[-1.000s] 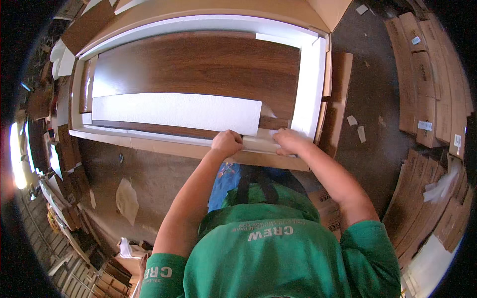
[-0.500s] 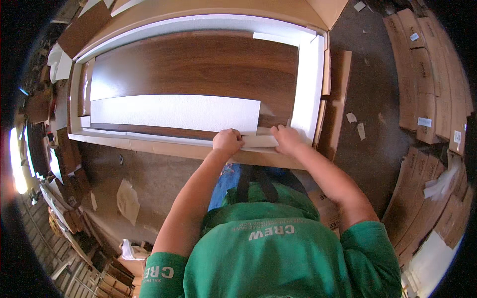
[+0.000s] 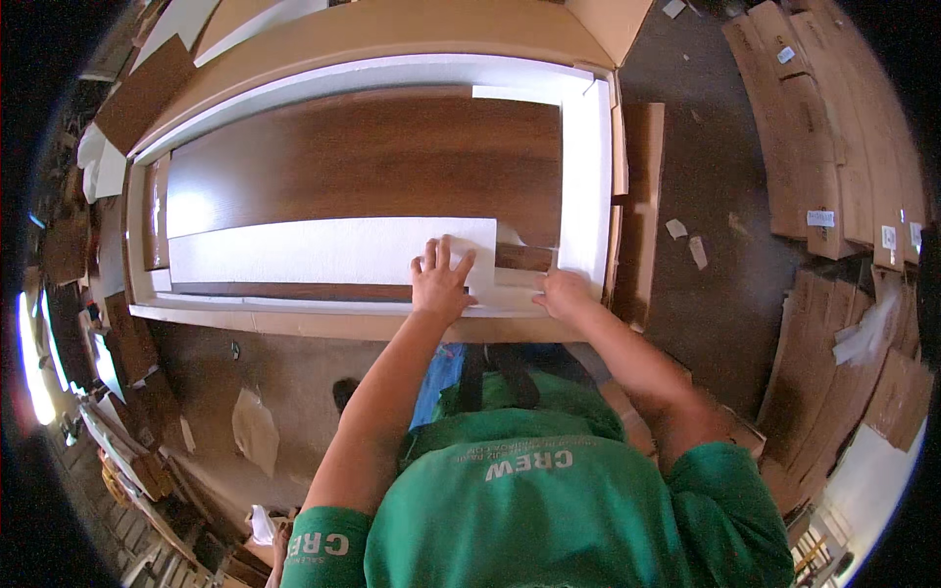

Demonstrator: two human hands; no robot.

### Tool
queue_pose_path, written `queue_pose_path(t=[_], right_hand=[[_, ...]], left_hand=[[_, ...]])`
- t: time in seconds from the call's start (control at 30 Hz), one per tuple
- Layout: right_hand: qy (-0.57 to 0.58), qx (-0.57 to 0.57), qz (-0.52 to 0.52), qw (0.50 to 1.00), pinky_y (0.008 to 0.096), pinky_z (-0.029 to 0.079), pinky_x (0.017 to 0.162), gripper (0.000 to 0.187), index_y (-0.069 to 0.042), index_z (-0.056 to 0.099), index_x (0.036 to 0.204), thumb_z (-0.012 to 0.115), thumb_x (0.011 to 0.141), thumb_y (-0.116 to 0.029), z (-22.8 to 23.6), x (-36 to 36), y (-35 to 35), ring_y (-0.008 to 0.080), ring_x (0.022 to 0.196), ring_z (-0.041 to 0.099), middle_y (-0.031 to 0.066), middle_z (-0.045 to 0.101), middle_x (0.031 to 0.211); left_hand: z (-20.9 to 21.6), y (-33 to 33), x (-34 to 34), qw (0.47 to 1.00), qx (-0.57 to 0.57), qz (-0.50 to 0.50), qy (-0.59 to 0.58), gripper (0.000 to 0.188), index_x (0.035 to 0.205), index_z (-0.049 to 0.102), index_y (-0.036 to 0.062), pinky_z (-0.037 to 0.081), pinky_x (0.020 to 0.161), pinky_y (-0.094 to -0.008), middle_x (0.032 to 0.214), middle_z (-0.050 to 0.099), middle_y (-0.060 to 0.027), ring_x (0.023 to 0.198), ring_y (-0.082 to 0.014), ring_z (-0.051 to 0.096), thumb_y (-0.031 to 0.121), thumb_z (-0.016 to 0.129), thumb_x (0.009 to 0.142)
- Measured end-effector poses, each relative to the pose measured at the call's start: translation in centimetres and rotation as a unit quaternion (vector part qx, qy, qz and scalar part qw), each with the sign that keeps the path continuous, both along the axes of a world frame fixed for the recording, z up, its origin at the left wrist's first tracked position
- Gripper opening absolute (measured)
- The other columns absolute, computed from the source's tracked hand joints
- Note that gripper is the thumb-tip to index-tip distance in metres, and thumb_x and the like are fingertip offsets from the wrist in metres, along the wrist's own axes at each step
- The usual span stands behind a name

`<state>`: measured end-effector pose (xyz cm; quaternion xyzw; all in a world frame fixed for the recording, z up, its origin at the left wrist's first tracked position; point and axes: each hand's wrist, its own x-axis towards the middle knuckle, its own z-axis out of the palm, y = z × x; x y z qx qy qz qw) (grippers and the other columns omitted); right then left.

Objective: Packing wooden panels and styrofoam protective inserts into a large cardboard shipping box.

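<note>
A dark brown wood-grain panel (image 3: 372,147) lies in an open cardboard box (image 3: 294,326), framed by white foam strips (image 3: 585,176). On the panel's near part rests a long flat white foam sheet (image 3: 323,253). My left hand (image 3: 443,282) is spread on the right end of this sheet, fingers pointing away from me. At the near right corner my right hand (image 3: 569,296) has its fingers bent together on a short pale foam piece (image 3: 520,278) along the near edge. Part of that piece is hidden by the hand.
Flattened cardboard (image 3: 642,206) stands against the box's right end. Stacks of long cardboard cartons (image 3: 818,147) line the right side. Paper scraps (image 3: 697,252) and a larger pale sheet (image 3: 255,431) lie on the floor. More cardboard is piled at the left.
My left hand has let go of the short foam piece and moved forward onto the foam sheet, spreading its fingers. The right hand stays by the near right corner. The view has shifted slightly.
</note>
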<state>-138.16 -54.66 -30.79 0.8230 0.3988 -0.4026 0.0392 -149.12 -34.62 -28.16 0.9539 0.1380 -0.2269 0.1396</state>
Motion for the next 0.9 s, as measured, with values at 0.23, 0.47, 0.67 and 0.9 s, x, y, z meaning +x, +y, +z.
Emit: queue_pose_path(t=[0.23,0.47,0.67,0.9], right_hand=[[-0.075,0.228,-0.089,0.967,0.0427,0.046,0.069,0.026,-0.004,0.055,0.091,0.062,0.07,-0.018,2.1,0.2,1.4,0.0308,0.082,0.055,0.0149,0.052,0.087],[-0.084,0.22,-0.117,0.965,0.0427,0.045,0.069,0.023,-0.004,0.052,0.092,0.06,0.074,-0.017,-0.6,1.0,4.0,0.0341,0.082,0.054,0.0156,0.051,0.087],[-0.082,0.346,-0.26,0.898,0.037,0.046,0.065,0.017,-0.004,0.058,0.087,0.06,0.077,-0.018,2.6,2.3,2.9,0.0309,0.075,0.059,0.0179,0.059,0.082],[-0.13,0.293,-0.115,0.94,0.0461,0.037,0.084,0.034,-0.004,0.051,0.104,0.058,0.074,-0.018,2.0,0.5,2.6,0.0365,0.096,0.048,0.0204,0.051,0.102]], left_hand=[[-0.1,-0.2,-0.1,1.0,0.0,-0.004,0.014,0.071,0.125,0.039,0.0284,0.026,0.094,-0.0511,0.136,0.024,-0.0142,0.126,-0.0315,0.021,0.046,0.069,0.062],[0.1,0.5,0.4,0.999,-0.019,-0.007,0.035,0.068,0.126,0.038,0.0282,0.025,0.095,-0.0518,0.138,0.022,-0.0132,0.128,-0.031,0.019,0.045,0.066,0.066],[-0.7,6.2,-3.4,0.932,-0.223,0.186,-0.219,0.048,0.112,0.053,0.0111,0.035,0.092,-0.0445,0.12,0.047,-0.0166,0.112,-0.033,0.041,0.04,0.06,0.074],[2.2,16.5,-13.7,0.951,0.086,0.29,-0.065,0.049,0.108,0.055,0.0114,0.023,0.097,-0.0467,0.124,0.042,-0.0144,0.122,-0.0303,0.03,0.044,0.059,0.072]])
